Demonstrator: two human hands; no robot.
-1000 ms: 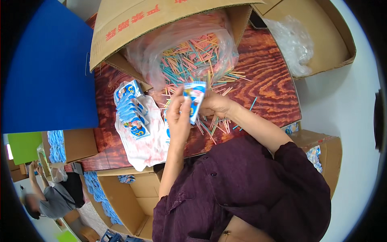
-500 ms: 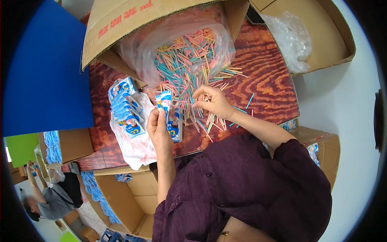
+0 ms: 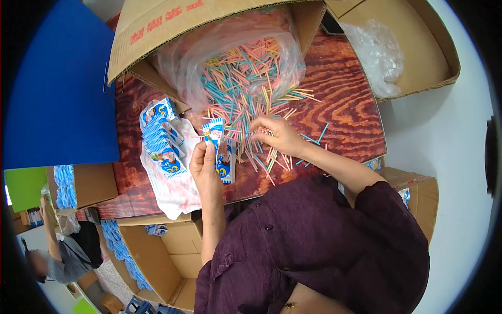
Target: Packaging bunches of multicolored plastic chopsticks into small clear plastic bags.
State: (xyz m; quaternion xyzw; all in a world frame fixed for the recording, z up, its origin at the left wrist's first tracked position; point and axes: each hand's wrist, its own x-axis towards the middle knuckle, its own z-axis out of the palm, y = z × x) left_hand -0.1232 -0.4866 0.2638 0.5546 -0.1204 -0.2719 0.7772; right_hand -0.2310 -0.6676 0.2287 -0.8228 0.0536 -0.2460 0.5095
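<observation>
My left hand [image 3: 205,163] is closed on a small blue-and-white packet [image 3: 213,131], pinched upright between thumb and fingers. Across from it, my right hand [image 3: 280,137] curls around a bundle of thin coloured sticks [image 3: 269,133], whose ends show between the fingers. The two hands are apart, over the near edge of a loose pile of pink, blue and yellow sticks [image 3: 235,81]. That pile spills from a clear plastic bag [image 3: 290,52] onto the table. Another packet [image 3: 226,166] lies beside my left wrist. Farther left, a row of overlapping packets [image 3: 163,138] rests on a white cloth [image 3: 168,196].
A big cardboard box [image 3: 209,21] on its side holds the bag. A blue panel [image 3: 63,89] stands at the left. An open carton [image 3: 429,47] with crumpled plastic is at the far right. Below the table edge sits another carton [image 3: 151,251]. A person [image 3: 68,261] works at lower left.
My right hand's fingers have curled in more around the stick bundle. My left hand holds the packet almost unmoved. The person at lower left has shifted and raised an arm.
</observation>
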